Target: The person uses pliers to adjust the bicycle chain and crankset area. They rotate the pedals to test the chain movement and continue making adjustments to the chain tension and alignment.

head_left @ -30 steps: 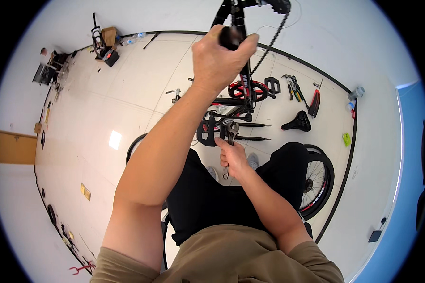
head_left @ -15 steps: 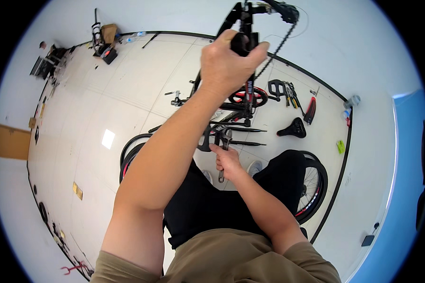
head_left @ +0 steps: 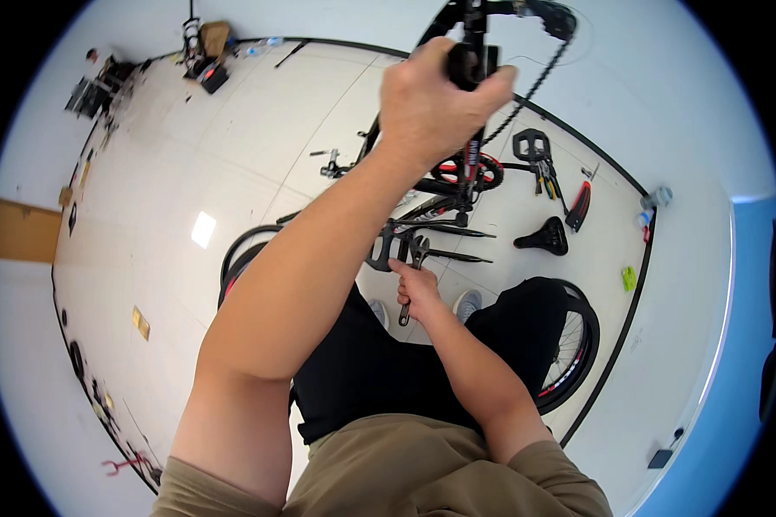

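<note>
Left hand's curled round a dark tube end (head_left: 464, 67) on the bike (head_left: 472, 164), probably to steady it, while the right hand (head_left: 420, 291) has its fingers wrapped round a wrench (head_left: 420, 248) beside a pedal (head_left: 380, 256).

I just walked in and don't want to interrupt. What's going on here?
A person is handling a black bicycle. The left hand grips a dark part of it; exactly which is unclear. The right hand holds an adjustable wrench, its head beside a pedal. A saddle lies loose on the floor, and a wheel is by the person's right leg.
</note>
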`<state>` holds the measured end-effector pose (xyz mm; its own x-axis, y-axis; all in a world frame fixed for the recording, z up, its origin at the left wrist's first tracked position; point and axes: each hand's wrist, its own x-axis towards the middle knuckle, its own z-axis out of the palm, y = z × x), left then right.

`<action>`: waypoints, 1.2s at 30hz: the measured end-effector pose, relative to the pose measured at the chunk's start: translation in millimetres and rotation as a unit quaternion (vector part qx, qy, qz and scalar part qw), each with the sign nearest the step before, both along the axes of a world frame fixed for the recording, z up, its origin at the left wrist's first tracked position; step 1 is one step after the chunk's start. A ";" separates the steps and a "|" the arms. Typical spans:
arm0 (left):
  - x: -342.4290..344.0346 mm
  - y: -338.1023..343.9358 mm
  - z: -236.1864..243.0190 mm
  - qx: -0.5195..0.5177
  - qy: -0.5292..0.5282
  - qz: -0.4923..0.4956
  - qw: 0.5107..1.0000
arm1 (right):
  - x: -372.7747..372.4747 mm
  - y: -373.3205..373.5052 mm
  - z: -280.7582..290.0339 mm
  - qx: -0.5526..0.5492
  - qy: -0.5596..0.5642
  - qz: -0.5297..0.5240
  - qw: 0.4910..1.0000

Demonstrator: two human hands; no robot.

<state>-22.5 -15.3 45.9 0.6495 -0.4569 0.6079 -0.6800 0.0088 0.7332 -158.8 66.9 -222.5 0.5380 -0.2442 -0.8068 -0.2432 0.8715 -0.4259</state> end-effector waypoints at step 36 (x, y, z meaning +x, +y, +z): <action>0.7 2.3 -1.3 0.010 -0.005 0.035 0.999 | -23.4 -24.3 -70.1 -0.028 0.152 -0.019 0.988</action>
